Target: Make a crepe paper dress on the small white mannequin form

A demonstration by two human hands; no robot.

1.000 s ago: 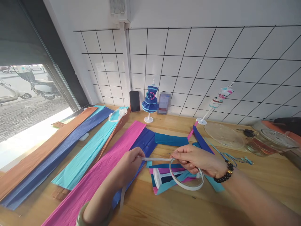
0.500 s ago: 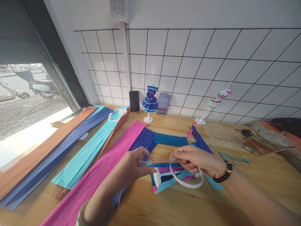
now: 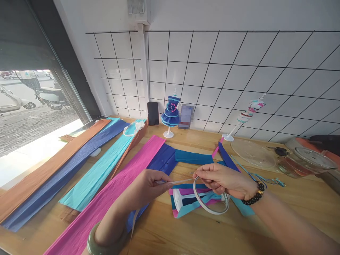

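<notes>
My right hand (image 3: 216,177), with a black bead bracelet on its wrist, is closed on a roll of narrow white tape (image 3: 209,209) that hangs like a ring from the fingers. A thin strip of tape (image 3: 183,181) stretches level from the roll to my left hand (image 3: 151,182), whose thumb and fingers pinch it. The strip's loose tail (image 3: 134,221) dangles below my left wrist. Beneath the hands a white doll stand (image 3: 177,200) lies on its side among turquoise, pink and dark blue crepe paper (image 3: 187,209); my right hand and the roll cover part of it.
Long crepe paper strips, brown (image 3: 61,154), turquoise (image 3: 103,166) and pink (image 3: 119,187), spread over the left side. Two small dress forms (image 3: 170,113) (image 3: 252,108) and a phone (image 3: 153,113) stand by the wall. Scissors (image 3: 280,151) and a glass jar (image 3: 302,164) lie right.
My left fingers have closed together on the tape strip, and the small turquoise piece seen there before is now out of sight. My right hand keeps the roll in nearly the same place.
</notes>
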